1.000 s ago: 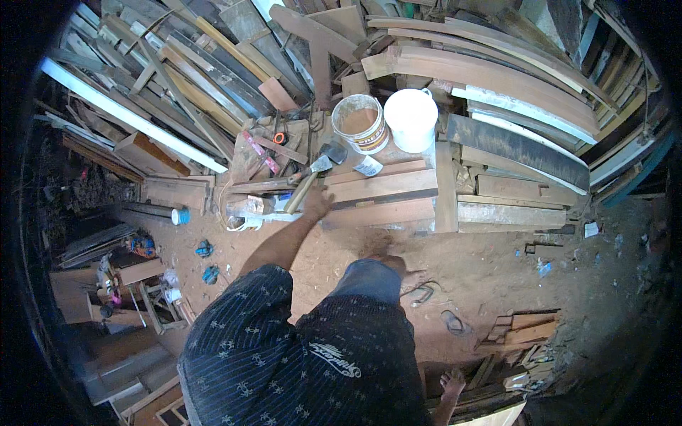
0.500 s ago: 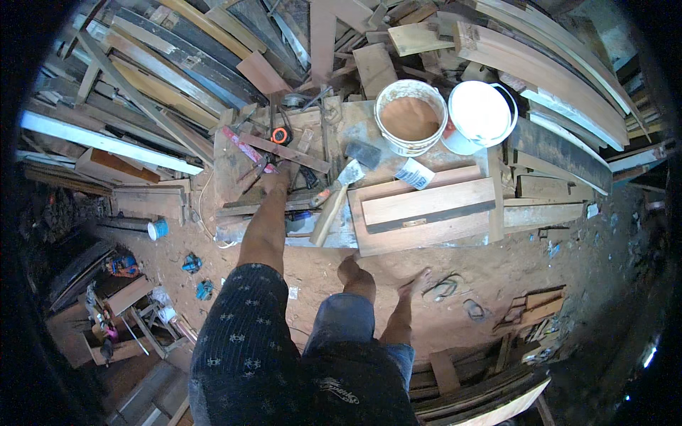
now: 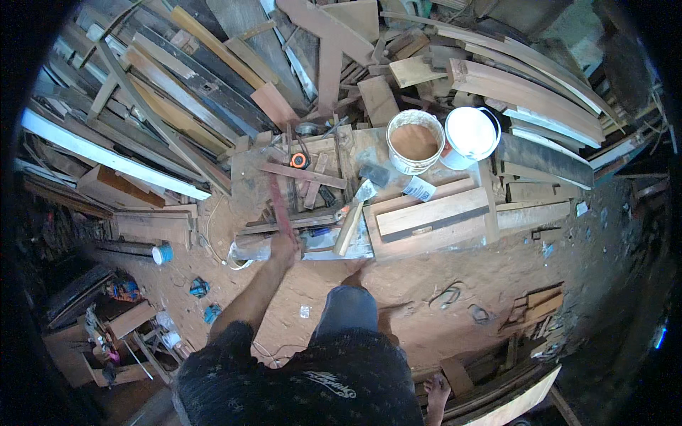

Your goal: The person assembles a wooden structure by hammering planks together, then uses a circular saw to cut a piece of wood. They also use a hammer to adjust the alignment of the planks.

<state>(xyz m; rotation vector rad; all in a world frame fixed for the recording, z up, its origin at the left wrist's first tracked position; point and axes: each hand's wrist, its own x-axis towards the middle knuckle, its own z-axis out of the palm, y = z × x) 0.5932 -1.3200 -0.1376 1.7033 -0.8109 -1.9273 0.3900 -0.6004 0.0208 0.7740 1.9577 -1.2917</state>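
Note:
My left hand (image 3: 285,248) is closed around one end of a long, narrow red tool (image 3: 278,202), blurred, at the front left of the workbench. Beyond it lie a thin wooden strip (image 3: 305,174) and an orange-and-black tape measure (image 3: 299,160). To the right rest a scraper (image 3: 365,190) with a pale blade and a light wooden handle (image 3: 348,231); a dark block (image 3: 374,174) sits behind them. A pale wooden piece (image 3: 430,213) with a dark lower edge lies on a wider board. My right hand (image 3: 436,389) hangs low at the right, fingers apart and holding nothing.
A bucket of brown powder (image 3: 414,144) and a white-lidded bucket (image 3: 472,135) stand at the back of the bench. Planks (image 3: 177,78) lean at the back left; curved boards (image 3: 533,92) pile up at the right. Sandals (image 3: 447,295) lie on the dirt floor.
My left hand has drawn back toward the bench's front edge, bringing the red tool with it. My right hand has come into view at the lower right. The view has shifted slightly.

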